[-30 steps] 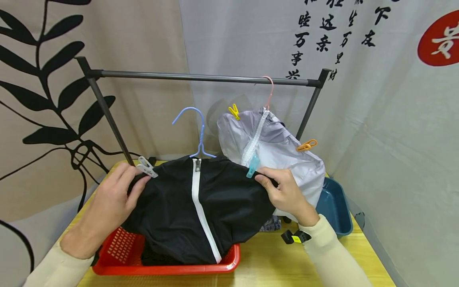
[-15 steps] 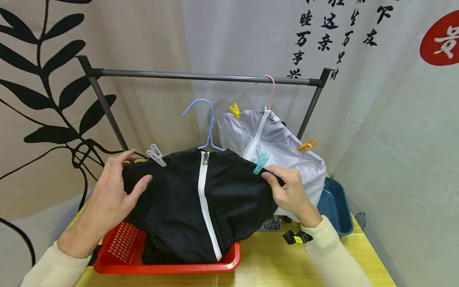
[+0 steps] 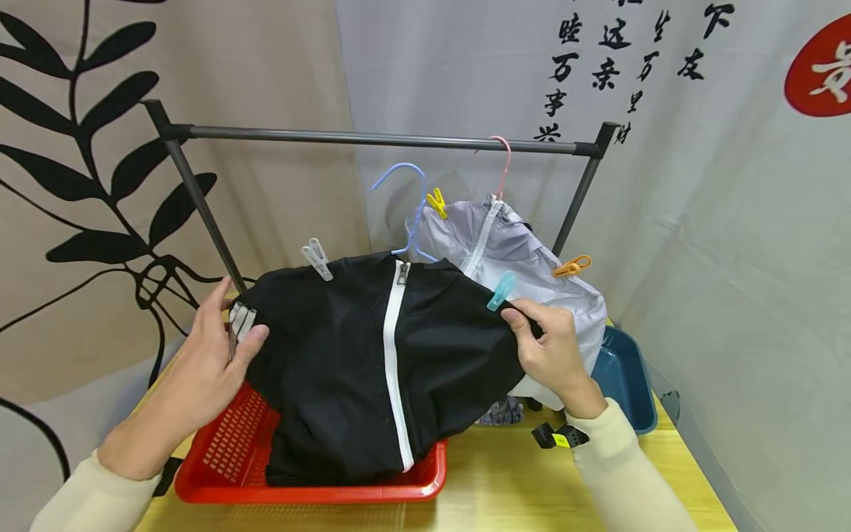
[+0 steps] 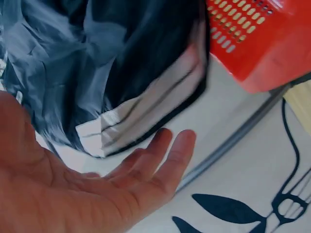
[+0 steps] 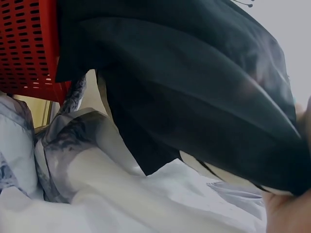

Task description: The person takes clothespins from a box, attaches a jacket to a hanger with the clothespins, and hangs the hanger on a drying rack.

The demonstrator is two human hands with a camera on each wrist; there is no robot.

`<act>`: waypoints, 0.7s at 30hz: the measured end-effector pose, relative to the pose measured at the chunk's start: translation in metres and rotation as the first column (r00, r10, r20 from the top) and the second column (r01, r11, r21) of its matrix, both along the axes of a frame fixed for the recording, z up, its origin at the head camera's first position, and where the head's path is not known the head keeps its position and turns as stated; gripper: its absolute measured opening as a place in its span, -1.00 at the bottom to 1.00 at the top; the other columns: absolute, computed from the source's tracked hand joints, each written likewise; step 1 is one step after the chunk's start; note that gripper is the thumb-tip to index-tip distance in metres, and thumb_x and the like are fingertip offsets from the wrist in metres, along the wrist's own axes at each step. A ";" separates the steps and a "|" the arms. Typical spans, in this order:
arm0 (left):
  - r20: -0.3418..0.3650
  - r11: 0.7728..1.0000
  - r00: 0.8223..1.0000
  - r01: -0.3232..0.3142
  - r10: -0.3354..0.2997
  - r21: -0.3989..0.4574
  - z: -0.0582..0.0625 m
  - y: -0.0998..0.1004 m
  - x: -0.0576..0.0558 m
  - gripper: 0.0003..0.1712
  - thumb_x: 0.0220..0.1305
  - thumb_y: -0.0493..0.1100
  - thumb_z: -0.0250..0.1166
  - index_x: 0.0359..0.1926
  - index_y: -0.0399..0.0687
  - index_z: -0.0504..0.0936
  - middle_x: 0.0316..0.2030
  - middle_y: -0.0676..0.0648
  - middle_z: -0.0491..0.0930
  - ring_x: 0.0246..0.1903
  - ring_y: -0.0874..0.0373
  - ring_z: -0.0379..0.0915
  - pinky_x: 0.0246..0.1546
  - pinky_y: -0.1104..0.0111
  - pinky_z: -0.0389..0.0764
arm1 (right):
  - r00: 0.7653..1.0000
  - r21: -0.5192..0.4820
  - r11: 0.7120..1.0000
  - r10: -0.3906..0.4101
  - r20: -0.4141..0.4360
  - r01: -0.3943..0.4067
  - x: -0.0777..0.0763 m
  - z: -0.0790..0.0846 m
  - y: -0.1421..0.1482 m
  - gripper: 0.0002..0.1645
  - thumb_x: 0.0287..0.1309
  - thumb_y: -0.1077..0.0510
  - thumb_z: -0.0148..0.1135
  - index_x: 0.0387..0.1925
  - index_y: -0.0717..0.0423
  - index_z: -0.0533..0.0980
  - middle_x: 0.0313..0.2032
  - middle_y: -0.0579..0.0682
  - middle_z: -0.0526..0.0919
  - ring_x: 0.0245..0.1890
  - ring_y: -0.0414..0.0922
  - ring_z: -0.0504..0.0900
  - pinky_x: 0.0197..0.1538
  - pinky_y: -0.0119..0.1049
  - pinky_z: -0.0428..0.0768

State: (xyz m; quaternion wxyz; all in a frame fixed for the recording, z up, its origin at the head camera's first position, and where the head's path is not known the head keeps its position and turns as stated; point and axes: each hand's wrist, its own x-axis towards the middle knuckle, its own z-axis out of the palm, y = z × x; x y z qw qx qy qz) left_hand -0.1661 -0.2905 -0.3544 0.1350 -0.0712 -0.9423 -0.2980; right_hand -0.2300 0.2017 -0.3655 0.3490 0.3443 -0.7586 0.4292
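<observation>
A black zip jacket [image 3: 332, 355] with a white zipper hangs on a blue hanger [image 3: 420, 203], its hook standing free in front of the rack. On its left shoulder side sits a white clothespin [image 3: 317, 258], and on the right a teal clothespin [image 3: 501, 290]. My right hand [image 3: 558, 355] pinches the right sleeve just beyond the teal clothespin. Around the left sleeve end, my left hand [image 3: 206, 362] is spread, thumb in front. The left wrist view shows its relaxed fingers [image 4: 177, 158] beside the sleeve's pale-striped edge [image 4: 150, 99].
Below the jacket is a red basket [image 3: 233, 443] on the wooden table [image 3: 505, 480]. A grey rack bar [image 3: 332, 137] spans behind. From it hangs a grey-white jacket [image 3: 532, 295] on a pink hanger [image 3: 507, 166], with yellow [image 3: 436, 202] and orange clothespins [image 3: 572, 266]. A blue bin [image 3: 621, 377] stands at right.
The black jacket and blue hanger have risen and shifted right with my right hand. My left hand has loosened from the sleeve, and the pale striped sleeve end has come into view.
</observation>
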 end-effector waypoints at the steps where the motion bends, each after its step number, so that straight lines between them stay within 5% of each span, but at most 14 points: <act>1: 0.019 1.000 1.000 -0.004 0.004 -0.014 -0.001 -0.004 0.000 0.04 0.90 0.12 0.11 0.92 -0.15 -0.32 0.66 -0.65 0.14 0.41 -0.71 0.41 0.34 -0.65 0.48 | 1.000 -0.006 1.000 -0.007 0.000 0.007 0.000 0.000 0.001 -0.85 0.41 0.50 0.46 -0.21 0.23 0.78 -0.36 0.08 0.85 -0.37 -0.20 0.78 -0.18 -0.48 0.65; 5: 0.093 0.994 0.994 -0.049 0.058 -0.097 -0.007 -0.020 -0.002 -0.12 0.95 0.12 -0.08 0.85 -0.40 -0.10 0.55 -0.69 0.30 0.31 -0.65 0.48 0.23 -0.60 0.56 | 1.000 -0.019 1.000 -0.020 0.004 0.020 -0.001 0.002 0.004 -0.85 0.42 0.50 0.45 -0.22 0.24 0.78 -0.36 0.09 0.85 -0.36 -0.23 0.78 -0.19 -0.49 0.65; 9: 0.201 0.978 0.975 -0.050 0.092 -0.202 -0.017 -0.038 -0.004 -0.17 0.89 0.03 0.12 0.69 -0.63 0.15 0.41 -0.77 0.45 0.22 -0.67 0.56 0.15 -0.53 0.64 | 1.000 -0.022 1.000 -0.021 0.009 0.021 -0.001 0.001 0.005 -0.86 0.47 0.45 0.44 -0.24 0.23 0.77 -0.38 0.08 0.84 -0.39 -0.20 0.76 -0.21 -0.47 0.64; 11: 0.275 0.971 0.957 -0.028 0.096 -0.239 -0.024 -0.045 -0.005 -0.19 0.83 -0.04 0.24 0.60 -0.69 0.22 0.28 -0.75 0.57 0.10 -0.59 0.66 0.05 -0.40 0.74 | 1.000 -0.020 0.999 -0.025 0.013 0.025 -0.001 0.000 0.006 -0.85 0.49 0.44 0.45 -0.25 0.22 0.78 -0.40 0.06 0.83 -0.41 -0.19 0.75 -0.22 -0.45 0.63; 14: 0.412 0.972 0.907 0.009 0.091 -0.235 -0.033 -0.053 -0.005 -0.16 0.77 -0.04 0.33 0.57 -0.69 0.23 0.09 -0.59 0.74 -0.14 -0.30 0.76 -0.11 -0.15 0.81 | 0.999 -0.016 0.999 -0.036 0.019 0.036 0.000 -0.001 0.006 -0.84 0.48 0.44 0.45 -0.27 0.20 0.78 -0.41 0.04 0.82 -0.42 -0.19 0.73 -0.24 -0.43 0.61; 17: 0.493 0.978 0.867 0.028 0.079 -0.206 -0.041 -0.057 -0.007 -0.16 0.73 -0.06 0.39 0.55 -0.70 0.25 -0.11 -0.39 0.79 -0.30 -0.01 0.68 -0.25 0.08 0.74 | 0.999 -0.014 0.999 -0.049 0.024 0.049 0.002 -0.001 0.006 -0.83 0.47 0.44 0.46 -0.27 0.18 0.78 -0.41 0.03 0.83 -0.42 -0.22 0.73 -0.27 -0.41 0.60; 21: 0.509 0.981 0.858 0.029 0.075 -0.194 -0.045 -0.057 -0.007 -0.20 0.67 -0.13 0.45 0.52 -0.67 0.30 -0.23 -0.24 0.73 -0.35 0.04 0.58 -0.30 0.18 0.65 | 0.998 -0.011 0.998 -0.058 0.024 0.059 0.002 -0.001 0.007 -0.83 0.45 0.45 0.47 -0.27 0.18 0.78 -0.39 0.03 0.85 -0.41 -0.24 0.75 -0.27 -0.41 0.61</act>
